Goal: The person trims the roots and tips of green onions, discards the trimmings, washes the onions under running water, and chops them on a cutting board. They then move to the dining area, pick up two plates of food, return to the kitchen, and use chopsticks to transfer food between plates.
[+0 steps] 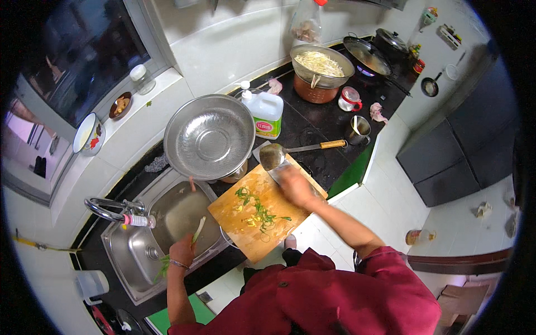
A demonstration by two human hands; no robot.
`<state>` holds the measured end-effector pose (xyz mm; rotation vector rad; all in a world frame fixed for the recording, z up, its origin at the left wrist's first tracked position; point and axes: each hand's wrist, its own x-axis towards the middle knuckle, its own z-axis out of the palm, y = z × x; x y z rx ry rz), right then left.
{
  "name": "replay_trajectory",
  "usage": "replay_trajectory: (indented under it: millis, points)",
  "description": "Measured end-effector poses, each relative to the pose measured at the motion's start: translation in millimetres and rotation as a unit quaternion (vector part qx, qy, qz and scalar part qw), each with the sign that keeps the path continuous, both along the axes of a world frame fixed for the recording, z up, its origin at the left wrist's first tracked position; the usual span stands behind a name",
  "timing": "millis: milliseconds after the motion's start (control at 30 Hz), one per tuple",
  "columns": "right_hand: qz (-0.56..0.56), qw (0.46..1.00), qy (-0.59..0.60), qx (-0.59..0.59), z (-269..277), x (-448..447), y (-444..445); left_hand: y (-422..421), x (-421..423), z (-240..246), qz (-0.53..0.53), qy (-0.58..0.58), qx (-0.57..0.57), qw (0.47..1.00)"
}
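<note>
My left hand (182, 250) is closed around a bunch of green onions (199, 229) above the sink's near edge; the white ends point up, the green leaves hang below. My right hand (295, 187), blurred, is at the far right part of the wooden cutting board (247, 247), over a broad metal blade, probably a cleaver (276, 172); the fingers' hold on it is unclear. Chopped greens (263, 213) and small yellow pieces (252, 220) lie on the board. A metal spatula with a wooden handle (333, 144) rests just beyond, its head overlapping the blade.
Left of the board is a steel sink (184, 217) with a faucet (109, 209). Beyond stand a large steel colander (211, 136), a jug of detergent (266, 111) and a strainer of bean sprouts (320, 65) on a brown pot. A wok (368, 56) sits over a lit burner.
</note>
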<state>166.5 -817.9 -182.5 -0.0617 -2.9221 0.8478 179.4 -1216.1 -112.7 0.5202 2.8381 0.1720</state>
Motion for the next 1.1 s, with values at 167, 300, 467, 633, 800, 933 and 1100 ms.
replay_trajectory:
  millis: [167,300,467,633,800,933,1100]
  points:
    - [-0.082,0.978,0.037,0.187,-41.6,-17.6,131.2,46.3,26.7,21.8,0.034,-0.057,-0.027,0.997]
    - [-0.06,0.95,-0.081,0.295,-72.5,-43.1,165.4,69.0,34.2,39.9,0.013,-0.06,-0.013,0.998]
    - [-0.087,0.94,-0.036,0.329,-72.0,-50.7,181.6,72.8,28.3,36.7,-0.011,-0.095,-0.018,0.995]
    - [0.047,0.959,-0.004,0.278,-60.5,-26.5,184.6,65.3,0.4,18.2,-0.028,-0.094,-0.007,0.995]
    - [-0.012,0.995,-0.02,0.095,-44.7,16.5,160.2,63.0,-13.9,17.1,-0.058,-0.061,0.023,0.996]
    - [-0.185,0.977,-0.009,-0.11,-12.8,49.7,152.2,66.0,-26.5,19.1,-0.065,-0.087,0.009,0.994]
    - [-0.255,0.95,0.11,-0.143,64.1,18.2,204.7,86.4,-42.5,12.6,-0.075,-0.074,0.025,0.994]
